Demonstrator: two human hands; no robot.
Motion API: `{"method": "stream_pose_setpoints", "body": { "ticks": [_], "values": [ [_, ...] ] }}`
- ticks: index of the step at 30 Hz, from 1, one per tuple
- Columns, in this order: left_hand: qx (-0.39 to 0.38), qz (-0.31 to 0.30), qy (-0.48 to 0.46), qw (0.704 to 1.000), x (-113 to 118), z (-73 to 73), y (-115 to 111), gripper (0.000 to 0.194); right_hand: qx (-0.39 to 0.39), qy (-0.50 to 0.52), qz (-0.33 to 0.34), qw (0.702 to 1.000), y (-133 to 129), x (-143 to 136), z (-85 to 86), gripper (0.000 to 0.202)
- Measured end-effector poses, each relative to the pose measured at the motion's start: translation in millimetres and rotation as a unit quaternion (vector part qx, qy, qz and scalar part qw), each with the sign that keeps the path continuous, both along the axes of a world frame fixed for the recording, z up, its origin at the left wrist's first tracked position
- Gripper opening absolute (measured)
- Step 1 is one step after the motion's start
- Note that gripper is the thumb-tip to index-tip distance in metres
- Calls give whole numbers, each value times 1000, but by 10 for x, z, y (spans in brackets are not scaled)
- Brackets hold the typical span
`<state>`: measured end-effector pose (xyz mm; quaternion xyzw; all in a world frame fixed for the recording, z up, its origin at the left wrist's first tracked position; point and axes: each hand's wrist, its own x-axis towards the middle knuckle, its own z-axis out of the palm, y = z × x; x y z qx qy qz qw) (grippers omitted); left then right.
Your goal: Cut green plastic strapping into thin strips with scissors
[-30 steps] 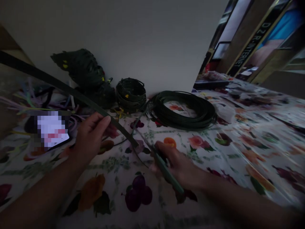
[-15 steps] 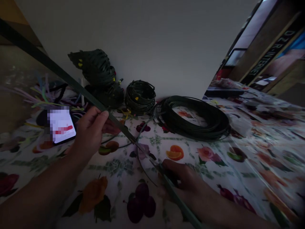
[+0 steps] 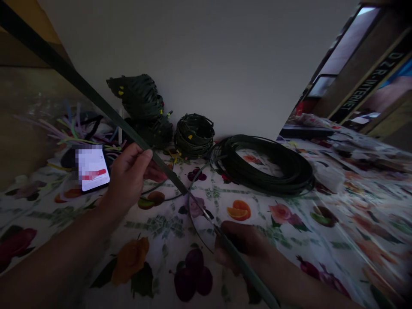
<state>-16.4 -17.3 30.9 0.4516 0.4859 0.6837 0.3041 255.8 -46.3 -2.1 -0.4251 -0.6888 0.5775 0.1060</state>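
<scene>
A flat dark green strip (image 3: pixel 93 101) runs slantwise down from the upper left. My left hand (image 3: pixel 128 176) pinches it between thumb and fingers near its lower part. Thin metal blades, which look like scissors (image 3: pixel 205 211), meet the strip just below that grip. Closed around their handle is my right hand (image 3: pixel 249 244), though the fingers are mostly in shadow. Another length of green strip (image 3: pixel 247 268) passes along the right hand toward the bottom edge. A narrow strand (image 3: pixel 192 216) curls down beside the blades.
Behind the hands lie a large coil of dark strip (image 3: pixel 273 182), a small round woven piece (image 3: pixel 195 137) and a taller woven piece (image 3: pixel 141 96). At left are a lit phone (image 3: pixel 95 171) and pastel stems (image 3: pixel 75 124). A white panel (image 3: pixel 199 56) stands behind; the fruit-print tablecloth (image 3: pixel 170 268) lies below.
The view has shifted slightly, so most things sit lower and farther right. The blades show a little more between strip and right hand. Both hands keep their grips.
</scene>
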Motion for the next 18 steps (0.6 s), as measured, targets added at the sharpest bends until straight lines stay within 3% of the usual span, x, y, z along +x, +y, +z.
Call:
{"method": "stream_pose_setpoints", "body": {
  "ticks": [18],
  "values": [
    [-11, -36, -12, 999, 4, -57, 9, 11, 30, -20, -28, 999, -10, -27, -101, 26]
  ]
}}
